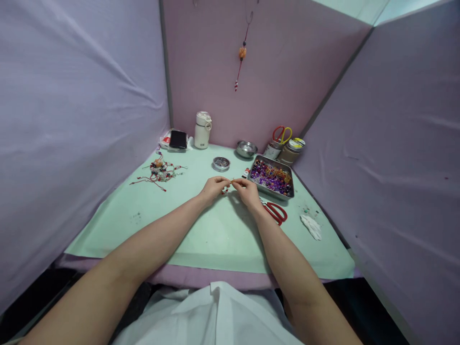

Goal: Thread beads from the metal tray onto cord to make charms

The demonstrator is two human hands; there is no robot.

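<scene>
My left hand [214,189] and my right hand [247,190] meet over the middle of the table, thumbs and fingertips pinched together. Between them shows a small beaded cord [225,190], with red and pale beads dangling under the left fingers. A thin orange bit at the fingertips is too small to make out fully. Beside my right wrist lie red-handled scissors [276,212], partly behind the forearm. A metal tray [293,195] of purple, clear and orange beads sits just right of my right hand.
Finished-looking beaded cords [161,171] lie in a pile at left. Behind stand a round bead case [221,164], a steel bowl [246,149], a white bottle [202,132], a dark phone-like slab [178,139] and jars [290,152]. A crumpled white glove-like cloth [311,226] lies right; a beaded strand [242,52] hangs behind.
</scene>
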